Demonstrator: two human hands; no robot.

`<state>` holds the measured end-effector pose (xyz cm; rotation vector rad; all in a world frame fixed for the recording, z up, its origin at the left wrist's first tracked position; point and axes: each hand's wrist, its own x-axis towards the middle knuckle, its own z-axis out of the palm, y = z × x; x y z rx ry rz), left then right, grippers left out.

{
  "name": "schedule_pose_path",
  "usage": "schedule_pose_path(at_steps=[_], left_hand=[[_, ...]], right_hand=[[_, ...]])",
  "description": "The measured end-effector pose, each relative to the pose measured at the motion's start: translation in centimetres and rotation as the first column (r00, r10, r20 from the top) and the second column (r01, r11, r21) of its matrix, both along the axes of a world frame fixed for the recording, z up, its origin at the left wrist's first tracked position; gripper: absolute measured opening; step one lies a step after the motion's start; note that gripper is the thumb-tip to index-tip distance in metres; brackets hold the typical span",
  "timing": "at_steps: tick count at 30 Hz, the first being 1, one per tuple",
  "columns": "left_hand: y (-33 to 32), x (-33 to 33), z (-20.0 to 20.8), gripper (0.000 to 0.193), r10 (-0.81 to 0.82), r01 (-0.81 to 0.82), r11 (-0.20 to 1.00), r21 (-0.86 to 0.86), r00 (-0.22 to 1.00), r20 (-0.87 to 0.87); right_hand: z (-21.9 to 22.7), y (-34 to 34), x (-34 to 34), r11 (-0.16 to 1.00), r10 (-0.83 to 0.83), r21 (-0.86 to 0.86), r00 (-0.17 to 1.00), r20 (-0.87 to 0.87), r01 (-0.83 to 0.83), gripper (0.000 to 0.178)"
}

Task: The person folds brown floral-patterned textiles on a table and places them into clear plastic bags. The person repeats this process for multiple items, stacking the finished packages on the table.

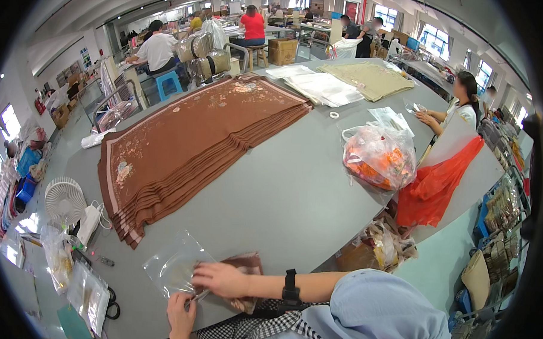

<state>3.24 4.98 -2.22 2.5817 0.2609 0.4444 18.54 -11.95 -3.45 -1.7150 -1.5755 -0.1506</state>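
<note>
Head view, clear bag [171, 258] on grey table [294, 200], windowed workroom [67, 13]

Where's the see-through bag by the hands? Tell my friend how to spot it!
Find the big grey table and look at its near side, where the left hand and right hand are. A flat bag pokes out past them, toward the left. It's clear and shiny, unlike the brown cloth on the right hand's other side.

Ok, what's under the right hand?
A clear plastic bag spreads past the fingers of the right hand; brown cloth shows on both sides of the wrist. What lies directly beneath the palm is covered.
</note>
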Motion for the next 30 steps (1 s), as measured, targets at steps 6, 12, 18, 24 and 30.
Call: schedule_pose_path(at_steps=[6,12,18,24,30], left_hand=[[-0.5,2.8,-1.3,0.011,0.369,-0.266,0.828,-0.493,0.921,0.123],[-3.5,0.7,-1.7,0.021,0.179,-0.185,0.980,0.078,0.981,0.071],[-5.2,-0.2,-1.0,0.066,0.103,-0.095,0.994,0.060,0.986,-0.134],[-6.4,0.5,-0.3,0.065,0.040,-0.039,0.999,0.023,0.999,-0.030],[-6.0,0.5,0.5,0.060,-0.150,0.155,0.988,-0.024,0.975,0.162]], right_hand=[[-1.0,0.8,-3.1,0.972,0.156,-0.181,0.988,0.009,-0.151,0.033],[0.1,-0.5,-0.1,0.956,-0.023,-0.290,0.996,0.081,0.045,0.036],[1.1,-0.5,-0.6,0.939,0.150,-0.322,0.986,0.071,-0.120,0.034],[0.9,1.8,-0.3,0.938,-0.229,-0.263,0.973,0.019,0.226,0.047],[2.9,5.9,0.2,0.790,0.121,-0.605,0.993,-0.006,-0.100,0.068]])
